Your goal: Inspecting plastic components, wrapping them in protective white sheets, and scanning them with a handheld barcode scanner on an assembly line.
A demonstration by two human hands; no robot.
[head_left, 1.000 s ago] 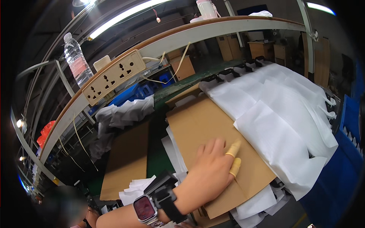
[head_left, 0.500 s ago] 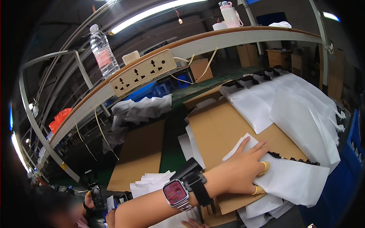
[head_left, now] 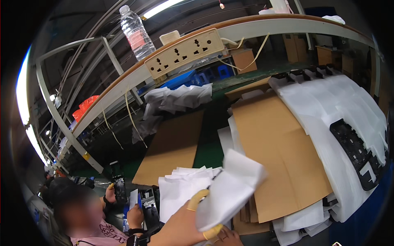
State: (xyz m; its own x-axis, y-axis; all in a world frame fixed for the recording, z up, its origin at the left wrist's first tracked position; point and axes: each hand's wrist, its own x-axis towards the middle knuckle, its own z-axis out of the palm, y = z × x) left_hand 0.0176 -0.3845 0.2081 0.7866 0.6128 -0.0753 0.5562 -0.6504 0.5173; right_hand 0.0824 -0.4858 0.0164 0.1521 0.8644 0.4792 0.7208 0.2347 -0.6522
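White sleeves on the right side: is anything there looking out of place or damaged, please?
One black part lies bare and slanted on the white sleeves. It looks odd because at the far edge, the black pieces are mostly covered. I see no clear damage.

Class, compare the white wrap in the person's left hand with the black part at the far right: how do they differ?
Pose: the white wrap is held up, tilted, in the left hand; the black part lies on other white wraps.
Surface: the held wrap looks smooth and sheet-like, the black part uneven and moulded.
Colour: the wrap is pale, the part dark.
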